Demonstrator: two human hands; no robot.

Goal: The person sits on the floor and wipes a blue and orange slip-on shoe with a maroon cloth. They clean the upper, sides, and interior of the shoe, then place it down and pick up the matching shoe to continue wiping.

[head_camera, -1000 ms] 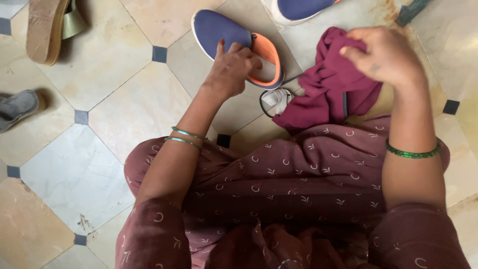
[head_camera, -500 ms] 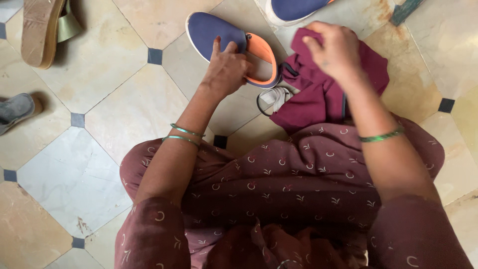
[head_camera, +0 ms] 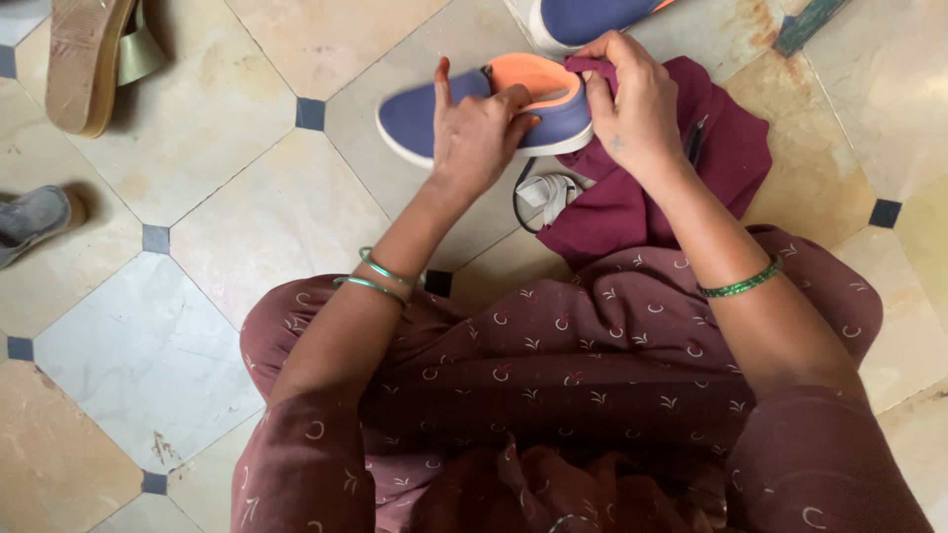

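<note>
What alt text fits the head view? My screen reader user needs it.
A seated person's left hand holds a blue slip-on shoe with orange lining, while the right hand presses a maroon cloth to its heel, above a tiled floor.

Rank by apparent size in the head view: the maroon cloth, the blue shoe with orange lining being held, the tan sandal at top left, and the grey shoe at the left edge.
1. Maroon cloth, though partly hidden.
2. Blue shoe.
3. Tan sandal, cropped by the frame.
4. Grey shoe, mostly out of frame, so its rank is unsure.
</note>
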